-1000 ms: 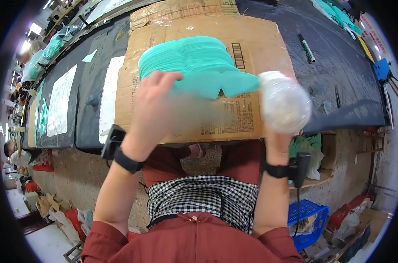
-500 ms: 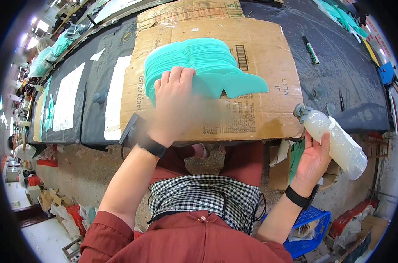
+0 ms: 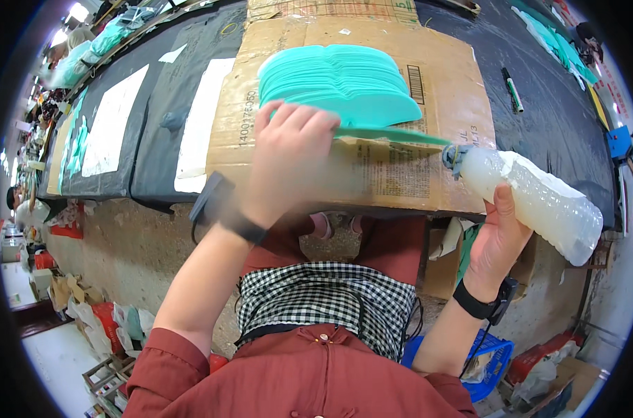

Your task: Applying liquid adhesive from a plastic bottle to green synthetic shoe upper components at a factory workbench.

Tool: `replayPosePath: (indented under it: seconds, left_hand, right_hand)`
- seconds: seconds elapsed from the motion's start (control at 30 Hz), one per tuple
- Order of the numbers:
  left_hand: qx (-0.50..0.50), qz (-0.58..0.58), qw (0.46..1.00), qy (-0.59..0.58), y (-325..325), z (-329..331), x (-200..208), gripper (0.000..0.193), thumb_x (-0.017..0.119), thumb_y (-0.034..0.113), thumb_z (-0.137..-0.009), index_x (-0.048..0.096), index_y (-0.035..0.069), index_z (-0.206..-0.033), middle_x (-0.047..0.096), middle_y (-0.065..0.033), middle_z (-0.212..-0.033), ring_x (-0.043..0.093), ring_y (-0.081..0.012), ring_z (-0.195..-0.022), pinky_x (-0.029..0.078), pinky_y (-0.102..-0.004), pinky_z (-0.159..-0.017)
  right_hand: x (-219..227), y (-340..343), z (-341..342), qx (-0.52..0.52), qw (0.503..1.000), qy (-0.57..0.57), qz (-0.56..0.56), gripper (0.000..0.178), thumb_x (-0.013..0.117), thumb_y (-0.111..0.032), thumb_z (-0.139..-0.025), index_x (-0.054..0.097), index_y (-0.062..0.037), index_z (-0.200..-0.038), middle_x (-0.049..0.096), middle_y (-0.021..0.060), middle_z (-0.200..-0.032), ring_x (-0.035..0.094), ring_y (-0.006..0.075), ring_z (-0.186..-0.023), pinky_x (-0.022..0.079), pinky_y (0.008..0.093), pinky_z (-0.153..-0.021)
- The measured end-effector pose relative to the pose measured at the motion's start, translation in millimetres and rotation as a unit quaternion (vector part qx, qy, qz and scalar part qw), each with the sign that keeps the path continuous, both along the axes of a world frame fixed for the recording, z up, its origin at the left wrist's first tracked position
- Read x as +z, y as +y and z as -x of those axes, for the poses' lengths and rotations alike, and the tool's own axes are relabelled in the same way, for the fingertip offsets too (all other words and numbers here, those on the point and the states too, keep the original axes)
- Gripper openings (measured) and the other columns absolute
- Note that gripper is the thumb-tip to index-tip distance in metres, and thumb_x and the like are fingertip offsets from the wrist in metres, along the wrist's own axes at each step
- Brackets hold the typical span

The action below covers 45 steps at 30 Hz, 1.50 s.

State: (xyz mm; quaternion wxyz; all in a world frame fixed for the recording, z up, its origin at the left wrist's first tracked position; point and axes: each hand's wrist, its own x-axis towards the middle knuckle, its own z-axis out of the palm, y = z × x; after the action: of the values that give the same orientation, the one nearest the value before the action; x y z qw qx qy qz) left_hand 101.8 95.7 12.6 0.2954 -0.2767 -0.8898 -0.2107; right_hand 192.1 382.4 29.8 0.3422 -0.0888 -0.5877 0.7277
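A fanned stack of teal eye-mask-shaped pieces (image 3: 334, 80) lies on a flattened cardboard sheet (image 3: 449, 83). Just in front of the stack, my left hand (image 3: 292, 157) pinches one teal mask-shaped piece (image 3: 393, 134), turned nearly edge-on and reaching out to the right. Part of that hand is blurred. My right hand (image 3: 498, 240) grips a clear plastic bottle (image 3: 539, 195) with whitish contents, tilted with its neck to the left. The bluish-grey wrapped neck (image 3: 456, 160) meets the right end of the piece; whether they touch I cannot tell.
A marker pen (image 3: 512, 90) lies on the dark table cover (image 3: 539, 132), right of the cardboard. White sheets (image 3: 118, 122) and teal scraps are at the left. Below the table's front edge at the right stand a cardboard box and a blue basket (image 3: 494, 369).
My left hand has turned the front piece from flat to nearly edge-on, away from the stack. My right hand has brought the bottle's neck left and up to the piece's end.
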Motion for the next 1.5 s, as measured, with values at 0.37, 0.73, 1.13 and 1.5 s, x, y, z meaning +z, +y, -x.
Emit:
replayPosePath:
  seconds: [0.37,0.73,1.13,1.5]
  left_hand:
    - [0.034,-0.069,0.992,-0.095,-5,21,9,0.012,0.073,0.012,-0.087,0.076,0.010,-0.098,0.069,-0.0060,-0.086,0.064,-0.0220,-0.082,0.050,-0.0349,-0.080]
    - [0.012,-0.338,0.737,-0.585,-35,12,2,0.021,0.066,0.016,-0.097,0.072,0.000,-0.110,0.067,-0.0008,-0.086,0.058,-0.0101,-0.074,0.047,-0.0258,-0.068]
    - [0.030,-0.326,0.824,-0.462,-27,3,13,0.065,0.041,0.060,-0.107,0.063,0.003,-0.131,0.075,-0.0103,-0.089,0.057,-0.0113,-0.076,0.038,-0.0258,-0.068]
    - [0.034,-0.455,0.685,-0.568,-30,-2,21,0.066,0.038,0.065,-0.107,0.060,0.008,-0.133,0.077,-0.0091,-0.096,0.059,-0.0095,-0.080,0.039,-0.0239,-0.073]
  right_hand:
    - [-9,-17,22,-0.025,0.998,0.001,-0.051,0.060,0.079,-0.001,-0.089,0.051,-0.0043,-0.142,0.061,0.0111,-0.135,0.062,0.0244,-0.123,0.053,0.0424,-0.106]
    - [-26,-80,51,0.072,0.976,-0.040,-0.199,0.056,0.088,-0.008,-0.084,0.061,0.0028,-0.131,0.068,0.0129,-0.126,0.065,0.0229,-0.115,0.052,0.0376,-0.102]
    - [-32,-90,76,0.049,0.840,-0.018,-0.540,0.051,0.088,-0.013,-0.084,0.066,-0.0010,-0.129,0.070,0.0102,-0.123,0.066,0.0199,-0.110,0.053,0.0367,-0.097]
    - [9,-44,71,0.028,0.986,0.014,-0.164,0.038,0.084,-0.006,-0.087,0.068,0.0011,-0.121,0.072,0.0085,-0.118,0.068,0.0201,-0.106,0.052,0.0357,-0.099]
